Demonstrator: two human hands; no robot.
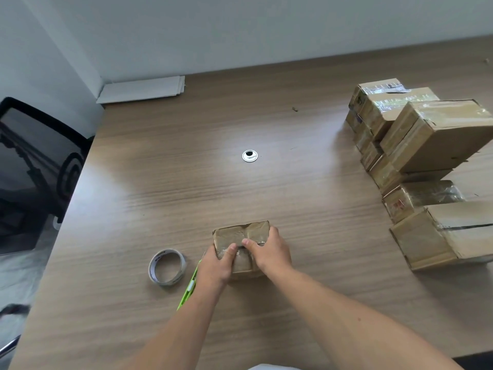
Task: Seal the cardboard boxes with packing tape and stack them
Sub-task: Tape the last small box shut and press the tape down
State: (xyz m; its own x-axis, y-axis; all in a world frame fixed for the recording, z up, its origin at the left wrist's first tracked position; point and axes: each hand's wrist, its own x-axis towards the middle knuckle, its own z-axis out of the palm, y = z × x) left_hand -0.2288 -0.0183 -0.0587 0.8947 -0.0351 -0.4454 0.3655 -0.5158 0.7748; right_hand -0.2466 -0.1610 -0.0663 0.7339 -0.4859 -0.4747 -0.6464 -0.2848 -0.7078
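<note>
Both bare forearms enter from the bottom edge of the frame and converge toward the lower centre: the left forearm (170,335) rises steeply from bottom centre-left, and the right forearm (360,324) runs in diagonally from the lower right corner. The left hand (217,263) grips the near left side of the small box (240,232), thumb laid over its top face, remaining fingers hidden below the palm. The right hand (269,252) grips the right side, thumb on top with its tip just beside the other thumb, fingers curled over the far right edge.
</note>
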